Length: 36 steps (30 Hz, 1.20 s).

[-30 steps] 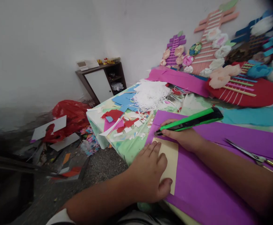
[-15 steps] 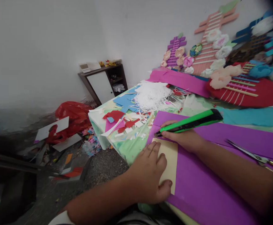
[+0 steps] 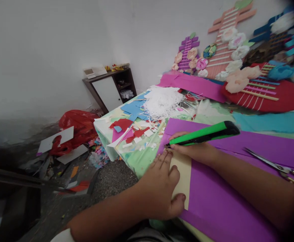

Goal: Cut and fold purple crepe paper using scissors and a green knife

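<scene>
Cluttered table, right hand is gripping green cutter, flat left hand is pinning cream card, probably cutting, next stroke needing steadiness

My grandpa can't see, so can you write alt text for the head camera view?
A person's left hand lies on a cream card on purple sheeting; the right hand holds a green cutter, its tip near the card's far edge. Scissors lie at the right, and paper scraps and white strands sit on the table.

A cloth-covered table bears purple sheeting, white strands and coloured scraps.
</scene>
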Available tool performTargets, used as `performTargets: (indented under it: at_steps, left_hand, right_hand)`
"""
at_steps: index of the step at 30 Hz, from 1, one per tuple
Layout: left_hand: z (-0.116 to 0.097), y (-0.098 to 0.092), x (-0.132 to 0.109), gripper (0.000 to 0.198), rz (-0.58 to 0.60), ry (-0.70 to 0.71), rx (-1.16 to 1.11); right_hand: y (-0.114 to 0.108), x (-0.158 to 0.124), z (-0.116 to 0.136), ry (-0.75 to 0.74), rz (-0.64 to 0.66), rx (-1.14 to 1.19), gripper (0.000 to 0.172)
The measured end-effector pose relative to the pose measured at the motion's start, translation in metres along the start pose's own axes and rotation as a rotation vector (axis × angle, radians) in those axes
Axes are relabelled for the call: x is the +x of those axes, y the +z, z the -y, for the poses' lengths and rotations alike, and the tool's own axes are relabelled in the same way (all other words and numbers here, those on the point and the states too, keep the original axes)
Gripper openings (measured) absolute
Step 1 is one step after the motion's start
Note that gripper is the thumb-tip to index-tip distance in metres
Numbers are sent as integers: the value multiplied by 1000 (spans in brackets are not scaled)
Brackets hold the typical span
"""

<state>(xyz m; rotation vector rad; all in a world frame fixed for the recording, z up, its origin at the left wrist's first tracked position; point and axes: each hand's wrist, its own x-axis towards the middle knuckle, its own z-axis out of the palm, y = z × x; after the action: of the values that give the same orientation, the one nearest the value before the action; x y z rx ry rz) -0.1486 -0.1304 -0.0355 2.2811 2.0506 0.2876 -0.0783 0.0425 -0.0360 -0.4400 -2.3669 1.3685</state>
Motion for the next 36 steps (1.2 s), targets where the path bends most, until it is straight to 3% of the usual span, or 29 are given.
performTargets:
  at_steps: [16,25,36]
  left_hand:
    - [1,2,1,54,4,-13,-6]
    - [0,1,1,54,4,-8,7]
    - [1,-1,2,54,14,-13,5]
  right_hand:
    - [-12,-6,-5,91,12,98,23]
    - [-12,-5,1,35,105,45,13]
    - [-17,-5,0,79,105,77,14]
